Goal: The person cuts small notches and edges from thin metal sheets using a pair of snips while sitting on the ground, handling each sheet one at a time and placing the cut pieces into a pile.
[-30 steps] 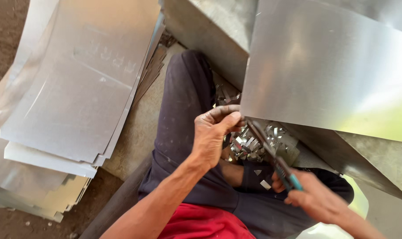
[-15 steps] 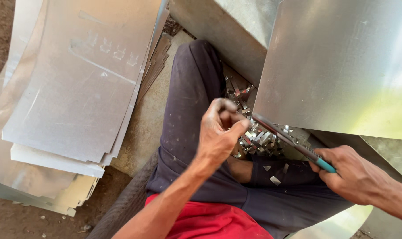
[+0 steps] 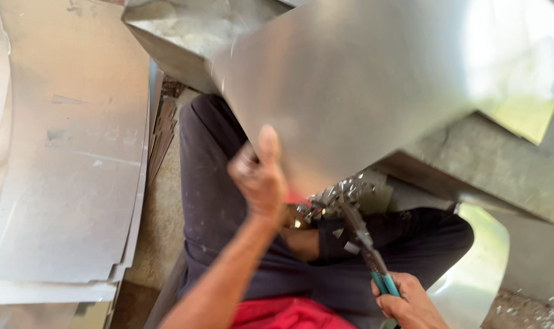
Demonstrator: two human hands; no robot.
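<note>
My left hand [image 3: 261,173] grips the lower edge of a large shiny metal sheet [image 3: 362,79] that is raised in front of me, thumb up against its face. My right hand [image 3: 408,301] is closed on the blue-green handles of tin snips [image 3: 359,231], whose blades point up toward the sheet's bottom edge. A pile of small metal offcuts [image 3: 341,198] lies on my lap between the two hands. I sit with legs in dark trousers [image 3: 213,201] folded beneath the sheet.
A stack of flat metal sheets [image 3: 63,176] lies on the ground to my left. Behind the raised sheet stands a grey metal box form [image 3: 179,42]. A curved strip of sheet [image 3: 481,274] bends by my right knee. More scraps lie at bottom right [image 3: 533,311].
The large sheet has swung left and toward me, now covering much of the view. My left hand has risen to grip its edge. The right hand with the snips dropped lower.
</note>
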